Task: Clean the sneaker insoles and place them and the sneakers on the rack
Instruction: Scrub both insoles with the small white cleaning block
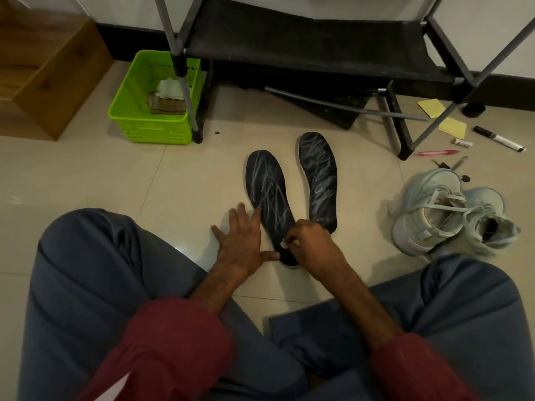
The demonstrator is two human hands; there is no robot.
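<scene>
Two black insoles streaked with white marks lie on the tiled floor. My left hand (242,241) lies flat, fingers spread, pressing the left edge and heel of the left insole (267,192). My right hand (311,244) pinches a small white piece (285,245), maybe chalk or an eraser, against that insole's heel end. Just to the right lies the right insole (320,178), untouched. A pair of pale mint sneakers (451,217) sits on the floor at the right. The black rack (312,50) with grey poles stands at the back.
A green plastic basket (153,123) holding rags stands left of the rack. A wooden box (49,73) is at far left. Yellow sticky notes (451,127), a marker (499,138), a pink pen (435,152) and small bits lie right of the rack. My crossed legs fill the foreground.
</scene>
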